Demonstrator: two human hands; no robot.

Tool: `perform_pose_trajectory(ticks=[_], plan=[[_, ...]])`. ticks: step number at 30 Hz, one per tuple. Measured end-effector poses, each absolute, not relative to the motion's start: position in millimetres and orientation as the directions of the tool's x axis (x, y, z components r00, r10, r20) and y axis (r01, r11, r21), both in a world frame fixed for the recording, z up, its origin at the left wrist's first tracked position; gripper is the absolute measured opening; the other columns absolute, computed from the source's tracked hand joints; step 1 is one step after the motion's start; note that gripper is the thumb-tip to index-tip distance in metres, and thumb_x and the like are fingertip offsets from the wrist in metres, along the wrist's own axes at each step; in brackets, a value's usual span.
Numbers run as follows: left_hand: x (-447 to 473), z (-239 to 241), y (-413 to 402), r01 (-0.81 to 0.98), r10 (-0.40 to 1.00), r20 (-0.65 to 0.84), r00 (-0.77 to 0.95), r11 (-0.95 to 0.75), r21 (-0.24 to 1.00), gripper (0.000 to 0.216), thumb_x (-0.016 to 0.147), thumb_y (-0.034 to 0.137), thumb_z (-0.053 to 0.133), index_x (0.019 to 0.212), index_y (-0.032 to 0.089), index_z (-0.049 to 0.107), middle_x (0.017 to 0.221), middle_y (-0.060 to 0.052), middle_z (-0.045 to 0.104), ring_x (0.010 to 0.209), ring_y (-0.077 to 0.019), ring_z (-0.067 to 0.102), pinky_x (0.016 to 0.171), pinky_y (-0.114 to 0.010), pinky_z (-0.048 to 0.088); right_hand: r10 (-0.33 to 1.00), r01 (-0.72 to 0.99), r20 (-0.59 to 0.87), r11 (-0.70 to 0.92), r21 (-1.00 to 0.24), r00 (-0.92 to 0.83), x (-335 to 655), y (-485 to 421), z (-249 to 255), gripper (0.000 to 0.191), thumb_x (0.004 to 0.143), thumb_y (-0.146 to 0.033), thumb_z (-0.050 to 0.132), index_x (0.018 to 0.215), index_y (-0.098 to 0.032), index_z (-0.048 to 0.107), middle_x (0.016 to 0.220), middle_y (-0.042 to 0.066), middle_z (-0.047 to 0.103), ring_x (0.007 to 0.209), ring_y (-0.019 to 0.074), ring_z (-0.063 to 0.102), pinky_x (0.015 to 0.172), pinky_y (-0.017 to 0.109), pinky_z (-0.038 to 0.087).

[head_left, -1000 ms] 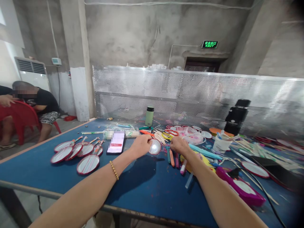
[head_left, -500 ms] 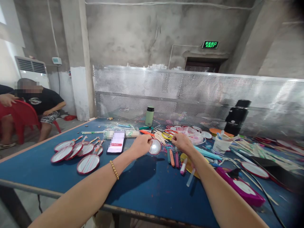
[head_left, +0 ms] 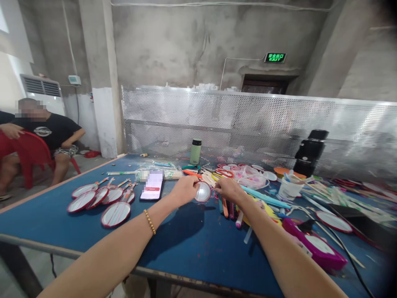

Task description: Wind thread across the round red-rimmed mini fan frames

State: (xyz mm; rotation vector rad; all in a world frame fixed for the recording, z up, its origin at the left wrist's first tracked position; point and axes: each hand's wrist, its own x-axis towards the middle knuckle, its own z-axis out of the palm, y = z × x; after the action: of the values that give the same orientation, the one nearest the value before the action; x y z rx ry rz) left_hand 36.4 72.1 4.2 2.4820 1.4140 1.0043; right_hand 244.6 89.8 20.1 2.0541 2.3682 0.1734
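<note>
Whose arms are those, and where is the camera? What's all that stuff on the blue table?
There is no machine here. The camera sits on a person's head and looks forward and down, so the two arms you see are that person's own. The left hand, on the arm with the bead bracelet, holds a small round disc with a red rim. The right hand has its fingertips at the disc's edge; whether they pinch anything is too small to tell. Below them is a blue table. On it lie round paddles with red rims, a phone, marker pens, a green bottle and a white cup. Far left, another person sits on a red chair.
</note>
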Motion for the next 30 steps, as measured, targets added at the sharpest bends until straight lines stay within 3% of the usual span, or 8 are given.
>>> perform_pose_trajectory(ticks=[10,18,23,27,30], plan=[[36.3,5.5,70.2,0.721,0.806,0.487,0.338,-0.554,0.416,0.021,0.090,0.015,0.052,0.080,0.015,0.071,0.080,-0.008,0.073,0.074,-0.0202,0.063,0.064,-0.029,0.037,0.985,0.988,0.074,0.157,-0.009,-0.156,247.4,97.9,5.1,0.034,0.097,-0.037,0.062,0.124,-0.017,0.060,0.124,0.009,0.060,0.106,0.0221,0.062,0.090,0.042,0.055],[35.5,9.6,68.3,0.698,0.826,0.450,0.340,-0.542,0.467,0.021,0.089,0.012,0.053,0.076,0.015,0.069,0.076,-0.007,0.072,0.072,-0.0191,0.065,0.065,-0.028,0.041,0.975,0.956,0.180,0.169,-0.241,-0.127,257.3,102.3,15.7,0.033,0.096,-0.037,0.062,0.122,-0.016,0.061,0.122,0.008,0.062,0.103,0.0217,0.063,0.087,0.041,0.055],[35.4,11.9,65.3,0.685,0.867,0.342,0.362,-0.497,0.533,0.023,0.097,0.021,0.054,0.079,0.014,0.066,0.061,0.001,0.062,0.053,-0.0116,0.058,0.059,-0.025,0.047,0.963,0.857,0.228,0.234,-0.459,-0.141,258.0,88.2,21.6,0.023,0.097,-0.035,0.062,0.104,-0.013,0.064,0.095,0.003,0.066,0.079,0.0138,0.065,0.070,0.029,0.056],[35.1,11.6,65.5,0.691,0.887,0.278,0.368,-0.461,0.557,0.028,0.099,0.037,0.056,0.088,0.012,0.065,0.072,0.002,0.064,0.059,-0.0105,0.060,0.062,-0.027,0.054,0.942,0.759,0.306,0.300,-0.578,-0.140,258.3,83.3,23.5,0.014,0.093,-0.022,0.061,0.083,-0.013,0.061,0.069,-0.002,0.061,0.059,0.0097,0.060,0.056,0.021,0.049],[35.1,12.7,64.7,0.694,0.894,0.269,0.358,-0.447,0.564,0.028,0.099,0.036,0.056,0.089,0.012,0.065,0.074,0.001,0.065,0.062,-0.0113,0.062,0.064,-0.028,0.055,0.933,0.737,0.347,0.302,-0.605,-0.097,264.9,87.2,23.6,0.018,0.090,-0.022,0.066,0.076,-0.013,0.059,0.066,-0.004,0.059,0.057,0.0089,0.057,0.055,0.021,0.047]])
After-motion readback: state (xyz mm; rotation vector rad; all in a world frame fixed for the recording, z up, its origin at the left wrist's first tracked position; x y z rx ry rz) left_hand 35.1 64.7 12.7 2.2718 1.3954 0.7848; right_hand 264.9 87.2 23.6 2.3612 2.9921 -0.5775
